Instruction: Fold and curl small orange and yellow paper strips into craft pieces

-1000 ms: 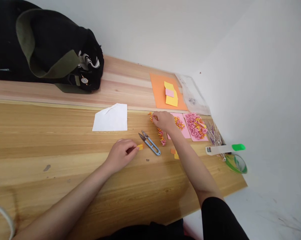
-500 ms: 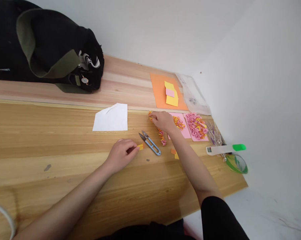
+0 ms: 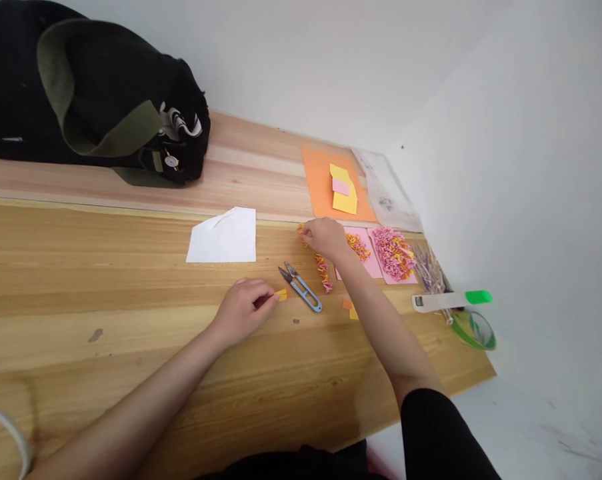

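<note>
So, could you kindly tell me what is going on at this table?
A person is working with small colourful pieces. The left hand pinches a small yellow piece between thumb and fingers. The right hand is at the far end of a row of tiny orange and pink pieces; whether it grips one is hard to tell. Blue-handled snips lie on the table between the hands, and a larger pile of pink, orange and yellow pieces sits at the right.

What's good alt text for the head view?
A person's left hand pinches a yellow paper strip beside thread snips; the right hand is at the far end of a row of tiny pink and orange pieces. A black bag sits behind.
</note>
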The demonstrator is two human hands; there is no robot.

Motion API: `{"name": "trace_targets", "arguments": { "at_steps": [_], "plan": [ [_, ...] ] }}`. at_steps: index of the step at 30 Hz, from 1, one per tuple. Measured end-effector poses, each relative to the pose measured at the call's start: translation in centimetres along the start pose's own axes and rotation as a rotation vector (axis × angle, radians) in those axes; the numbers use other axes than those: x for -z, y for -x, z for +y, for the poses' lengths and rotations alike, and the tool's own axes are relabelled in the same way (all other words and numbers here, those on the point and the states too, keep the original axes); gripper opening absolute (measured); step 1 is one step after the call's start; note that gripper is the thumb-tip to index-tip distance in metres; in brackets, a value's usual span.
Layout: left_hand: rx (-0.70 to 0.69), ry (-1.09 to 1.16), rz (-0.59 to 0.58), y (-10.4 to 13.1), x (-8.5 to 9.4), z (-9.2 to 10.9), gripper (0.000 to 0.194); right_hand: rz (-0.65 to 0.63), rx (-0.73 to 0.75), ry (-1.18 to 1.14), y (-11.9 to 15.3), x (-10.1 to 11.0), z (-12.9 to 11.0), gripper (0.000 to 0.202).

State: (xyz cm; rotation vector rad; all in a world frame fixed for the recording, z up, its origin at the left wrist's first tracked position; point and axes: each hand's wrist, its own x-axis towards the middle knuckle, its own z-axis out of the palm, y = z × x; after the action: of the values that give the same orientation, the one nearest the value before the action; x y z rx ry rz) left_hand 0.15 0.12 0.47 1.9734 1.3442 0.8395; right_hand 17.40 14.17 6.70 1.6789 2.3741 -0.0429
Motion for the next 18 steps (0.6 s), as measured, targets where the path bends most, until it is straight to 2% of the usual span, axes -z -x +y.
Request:
{"name": "trace_targets", "arguments": {
  "at_steps": [11,18],
  "plan": [
    [-0.007,-0.014,-0.002,-0.03,-0.02,0.01,0.033,-0.030,0.025,0.075,-0.81,-0.10,-0.26,0.024],
    [0.004,-0.006,-0.007,0.02,-0.04,0.03,0.029,-0.016,0.158,0.117,-0.92,-0.45,0.25,0.025]
  ]
}}
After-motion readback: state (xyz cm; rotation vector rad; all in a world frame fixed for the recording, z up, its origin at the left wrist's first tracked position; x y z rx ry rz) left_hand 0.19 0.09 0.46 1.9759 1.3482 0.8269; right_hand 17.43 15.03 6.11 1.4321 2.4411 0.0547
